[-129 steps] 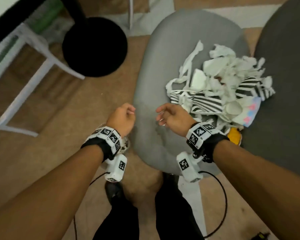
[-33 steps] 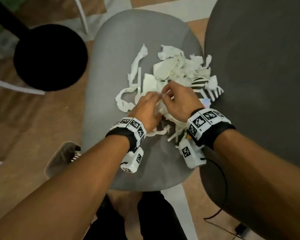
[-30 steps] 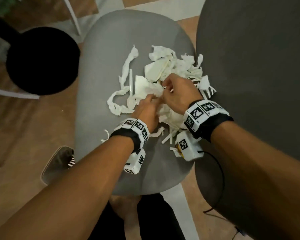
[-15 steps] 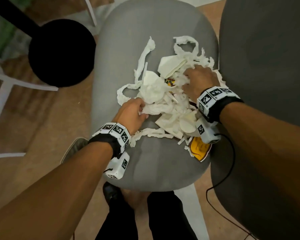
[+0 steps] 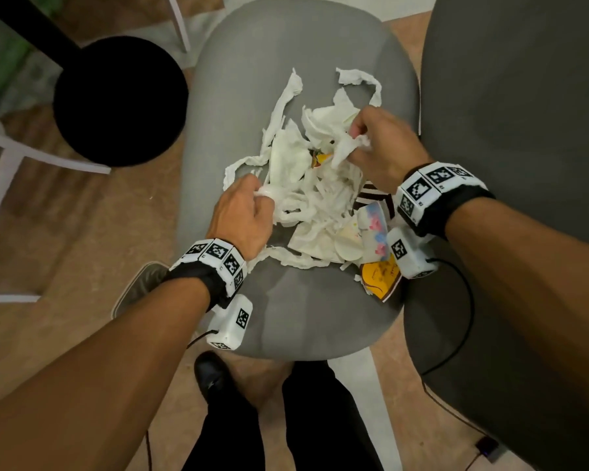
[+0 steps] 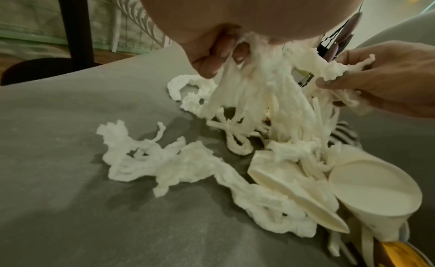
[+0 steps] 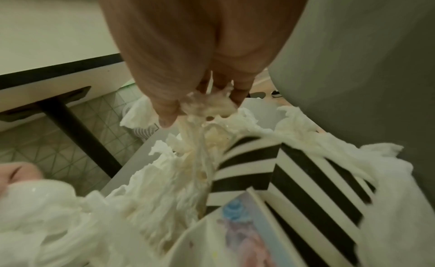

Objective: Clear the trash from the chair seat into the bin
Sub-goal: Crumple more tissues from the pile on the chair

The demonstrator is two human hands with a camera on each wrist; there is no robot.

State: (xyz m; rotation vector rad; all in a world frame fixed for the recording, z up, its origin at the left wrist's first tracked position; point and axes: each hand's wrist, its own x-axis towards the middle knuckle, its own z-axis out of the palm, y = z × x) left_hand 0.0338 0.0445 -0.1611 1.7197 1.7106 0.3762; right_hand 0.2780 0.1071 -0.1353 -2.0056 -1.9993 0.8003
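Note:
A heap of torn white tissue strips lies on the grey chair seat, mixed with a black-and-white striped paper, a flattened paper cup and a yellow wrapper. My left hand grips a bunch of tissue strips at the heap's left side, lifted a little off the seat. My right hand pinches a wad of tissue at the heap's far right. The black round bin stands on the floor to the left of the chair.
A second dark grey chair stands close on the right. White chair legs and a black table leg are at the far left. My legs and a black shoe are below the seat's front edge. A cable hangs from my right wrist.
Both hands have closed on tissue and pulled it up from the heap. The right hand has drawn back from deep in the pile, and the strips now hang stretched between the hands and the seat.

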